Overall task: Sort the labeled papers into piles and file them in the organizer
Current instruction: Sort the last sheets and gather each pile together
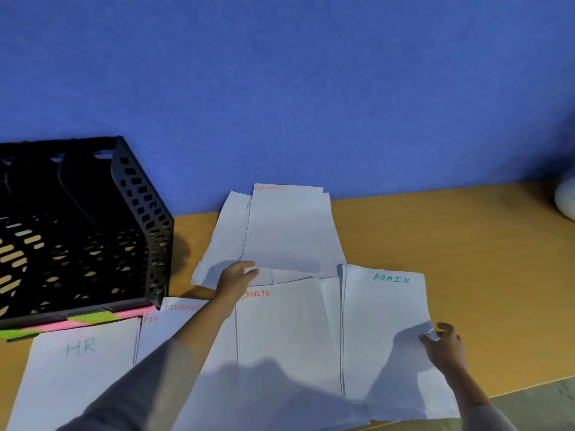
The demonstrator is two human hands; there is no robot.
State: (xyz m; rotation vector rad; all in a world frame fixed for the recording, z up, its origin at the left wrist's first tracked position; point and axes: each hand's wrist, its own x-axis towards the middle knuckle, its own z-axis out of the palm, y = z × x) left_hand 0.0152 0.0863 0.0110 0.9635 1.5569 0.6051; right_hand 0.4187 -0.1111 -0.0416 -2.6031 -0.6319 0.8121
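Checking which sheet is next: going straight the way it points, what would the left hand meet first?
Likely the top FINANCE sheet of the far heap; the left hand is at its near edge.

One black organizer [140, 213] stands on the surface [466, 244]. In front of it and to its right lie five groups of paper: four piles (HR pile [77, 377], FINANCE pile [177, 326], SPORTS pile [280, 337], ADMIN pile [385, 321]) and one loose heap [286, 231]. Three FINANCE labels are readable; HR, SPORTS and ADMIN are readable once each. Two hands are in view: left hand [235, 279], right hand [445, 343]. One white object [564, 200] sits far right of the organizer.
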